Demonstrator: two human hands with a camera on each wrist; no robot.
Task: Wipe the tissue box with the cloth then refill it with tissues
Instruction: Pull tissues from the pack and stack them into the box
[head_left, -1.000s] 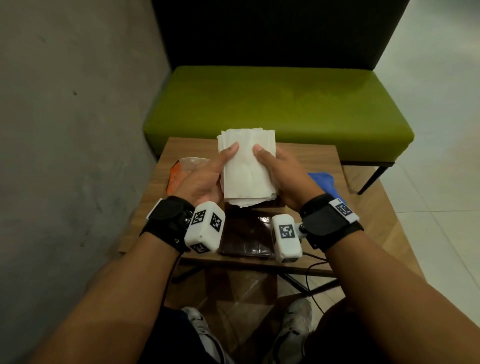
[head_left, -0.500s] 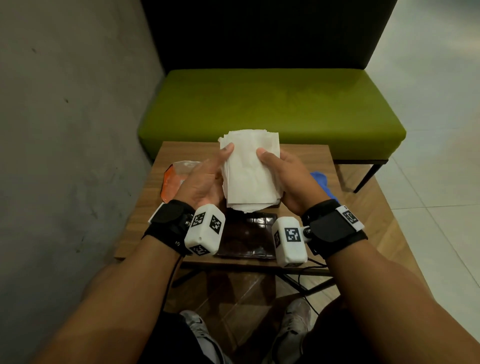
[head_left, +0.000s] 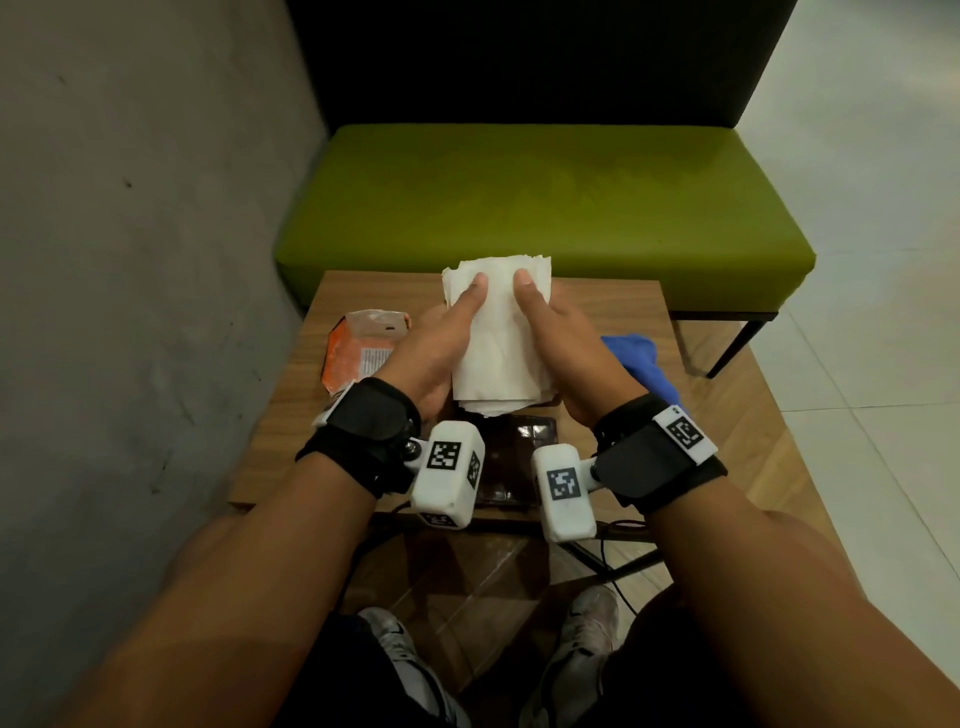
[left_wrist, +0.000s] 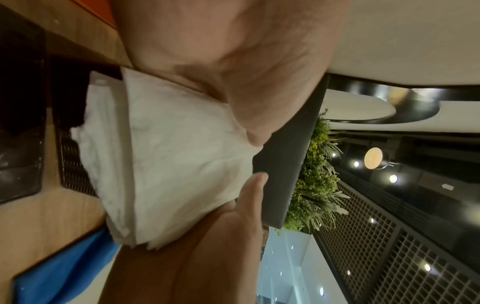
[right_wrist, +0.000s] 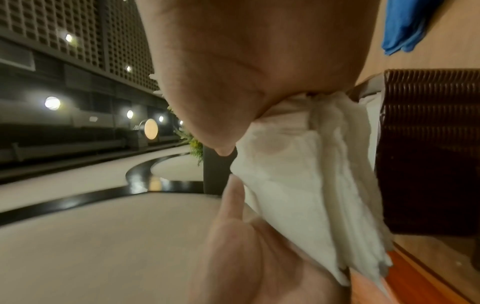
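Now both hands, left hand (head_left: 431, 348) and right hand (head_left: 566, 348), pinch the tissue stack (head_left: 498, 338) above the table's (head_left: 613, 306) middle; blue cloth (head_left: 641, 364) near right edge.

A small wooden bench (head_left: 358, 291) with dark metal legs stands against a grey concrete wall (head_left: 140, 249). Behind the bench sits a green upholstered seat (head_left: 540, 208) with a black backrest (head_left: 519, 57) rising above it. On the bench's left part lies an orange and clear plastic wrapper (head_left: 358, 348). Pale floor tiles (head_left: 862, 218) spread to the right of the bench, and wood-patterned flooring (head_left: 769, 447) runs beside and under it. Below the bench's near edge are two grey sneakers (head_left: 587, 644) and a thin black cable (head_left: 621, 587).
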